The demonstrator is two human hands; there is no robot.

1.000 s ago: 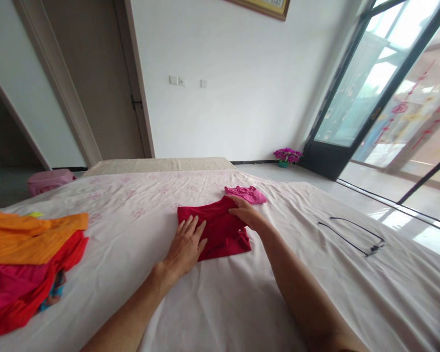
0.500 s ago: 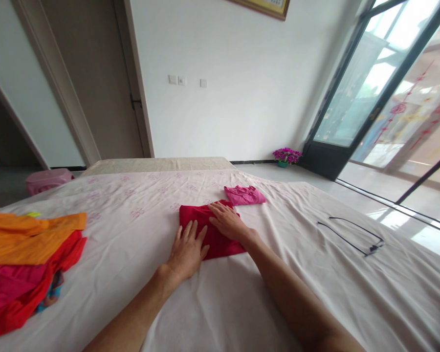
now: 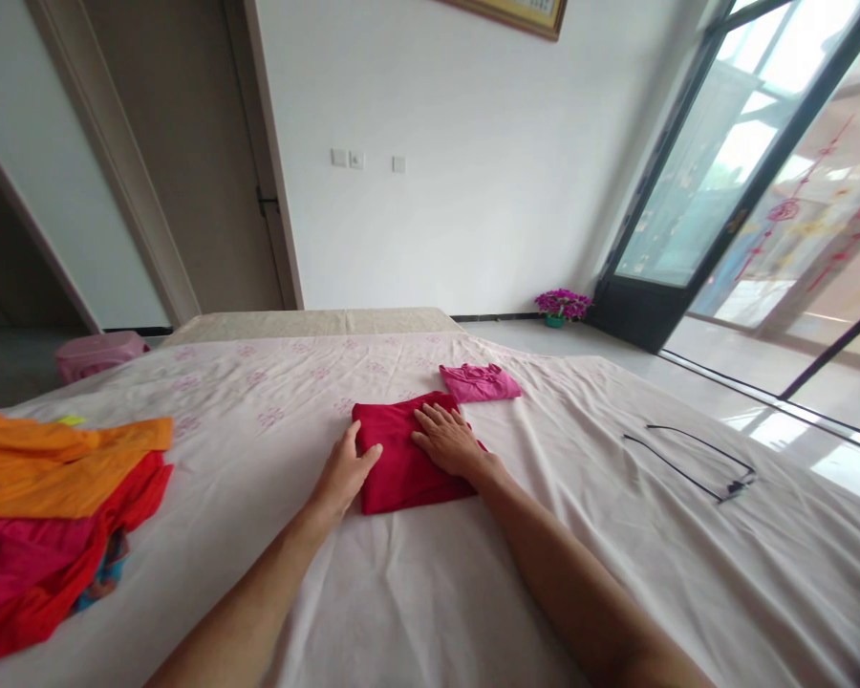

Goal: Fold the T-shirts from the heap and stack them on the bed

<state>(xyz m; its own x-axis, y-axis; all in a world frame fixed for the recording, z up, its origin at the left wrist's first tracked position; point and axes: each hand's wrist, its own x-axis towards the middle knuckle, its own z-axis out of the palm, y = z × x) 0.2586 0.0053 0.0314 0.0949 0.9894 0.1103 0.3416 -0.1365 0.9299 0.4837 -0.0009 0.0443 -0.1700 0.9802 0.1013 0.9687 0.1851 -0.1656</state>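
A dark red folded garment (image 3: 394, 468) lies as a rough square on the bed sheet. My left hand (image 3: 344, 468) is at its left edge, thumb over the top of the cloth and fingers along the side, spread apart from the thumb. The tips of some left fingers are hidden. Flat on the garment's upper right part rests my right hand (image 3: 448, 440), fingers stretched out. Just beyond it, close to the far right corner, lies a smaller folded pink garment (image 3: 480, 382).
A heap of orange, red and magenta clothes (image 3: 64, 468) lies at the left. Black-framed glasses (image 3: 695, 459) rest on the sheet (image 3: 559, 459) at the right. Past the bed are a pink stool (image 3: 100, 355), purple flowers (image 3: 563, 304) and a glass door (image 3: 688, 172).
My left hand has slid from the top of the red garment to its left edge, and its fingers no longer lie flat. My right hand stays on the cloth, nearly unmoved.
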